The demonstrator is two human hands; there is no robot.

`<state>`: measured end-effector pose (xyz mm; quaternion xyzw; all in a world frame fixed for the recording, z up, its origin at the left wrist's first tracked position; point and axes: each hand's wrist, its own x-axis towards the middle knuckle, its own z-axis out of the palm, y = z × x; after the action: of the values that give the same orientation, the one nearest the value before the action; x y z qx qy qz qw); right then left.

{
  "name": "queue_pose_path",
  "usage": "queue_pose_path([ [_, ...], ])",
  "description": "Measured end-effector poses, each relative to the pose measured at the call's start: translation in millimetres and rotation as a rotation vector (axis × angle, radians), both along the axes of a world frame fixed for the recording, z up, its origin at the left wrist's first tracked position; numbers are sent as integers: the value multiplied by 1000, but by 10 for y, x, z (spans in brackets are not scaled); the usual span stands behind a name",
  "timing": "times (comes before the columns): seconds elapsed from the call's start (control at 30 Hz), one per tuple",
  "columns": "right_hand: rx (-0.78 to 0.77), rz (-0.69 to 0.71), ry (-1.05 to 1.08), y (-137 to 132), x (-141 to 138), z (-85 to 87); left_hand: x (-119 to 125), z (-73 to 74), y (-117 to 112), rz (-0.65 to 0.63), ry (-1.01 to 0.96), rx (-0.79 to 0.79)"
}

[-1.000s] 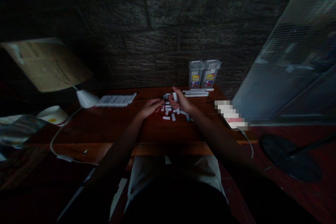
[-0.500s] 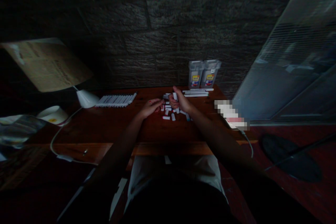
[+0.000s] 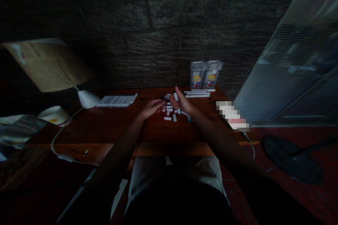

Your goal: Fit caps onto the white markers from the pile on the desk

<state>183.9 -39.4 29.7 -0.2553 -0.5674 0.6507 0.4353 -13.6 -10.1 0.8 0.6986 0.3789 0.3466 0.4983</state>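
Observation:
My right hand (image 3: 182,101) is closed around a white marker (image 3: 176,96), its thumb pointing up; most of the marker is hidden by the fingers. Just left of it, my left hand (image 3: 153,107) lies low over the table with fingers bent together, and what they pinch, if anything, is too small and dark to make out. Under and between both hands lies a loose pile of short white marker caps (image 3: 167,118), some with pink or red ends.
A row of white markers (image 3: 117,100) lies left, beside a lamp (image 3: 88,99). A few markers (image 3: 197,95) lie on the right, before two clear plastic cases (image 3: 197,75) by the wall. A white bowl (image 3: 54,116) and a blurred-out white object (image 3: 232,116) flank the table (image 3: 169,135).
Both hands stay nearly where they were. My right thumb sits slightly differently along the top of the white marker; the pile looks the same.

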Motion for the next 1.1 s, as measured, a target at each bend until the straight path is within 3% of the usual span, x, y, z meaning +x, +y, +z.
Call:
queue_pose_path([
  [0.23, -1, 10, 17, -8, -5, 31, -5, 9, -7, -11, -1, -1],
  [0.47, 35, -80, 38, -3, 9, 4, -11, -27, 21, -23, -20, -4],
  [1.1, 60, -51, -6, 12, 14, -35, -9, 10, -8, -21, 11, -1],
])
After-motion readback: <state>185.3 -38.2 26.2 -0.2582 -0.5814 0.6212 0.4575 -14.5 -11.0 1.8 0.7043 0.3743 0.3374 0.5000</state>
